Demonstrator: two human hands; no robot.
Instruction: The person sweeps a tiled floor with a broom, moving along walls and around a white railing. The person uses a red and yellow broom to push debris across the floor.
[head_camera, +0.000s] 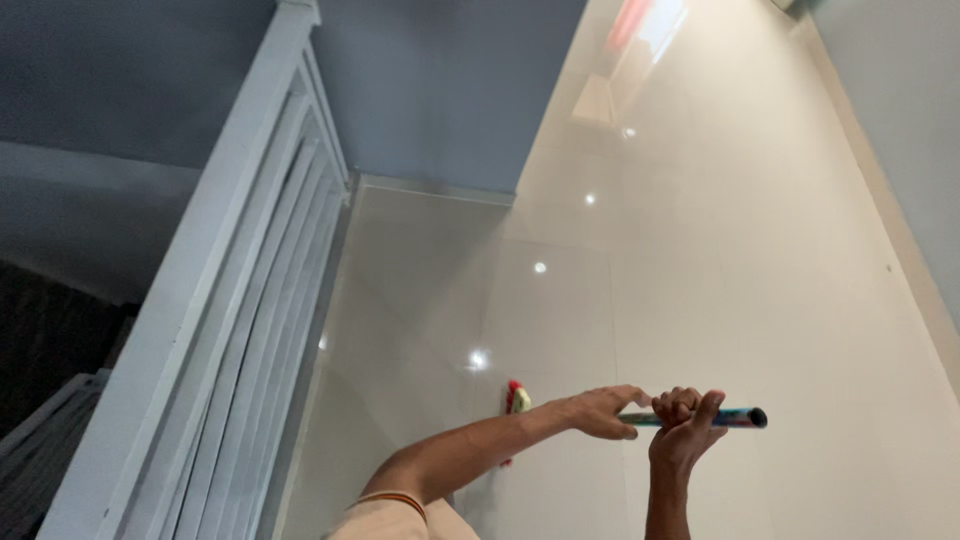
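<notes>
While both the left hand (600, 411) and right hand (683, 432) clasp a mop handle (735, 417), glossy cream floor tiles (720, 260) meet grey walls (440, 90).

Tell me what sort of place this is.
Probably an indoor landing or hallway in a home: glossy cream floor tiles mirror ceiling lights, a white slatted railing lines one side, and both hands, left and right, grip a mop's multicoloured pole.
</notes>
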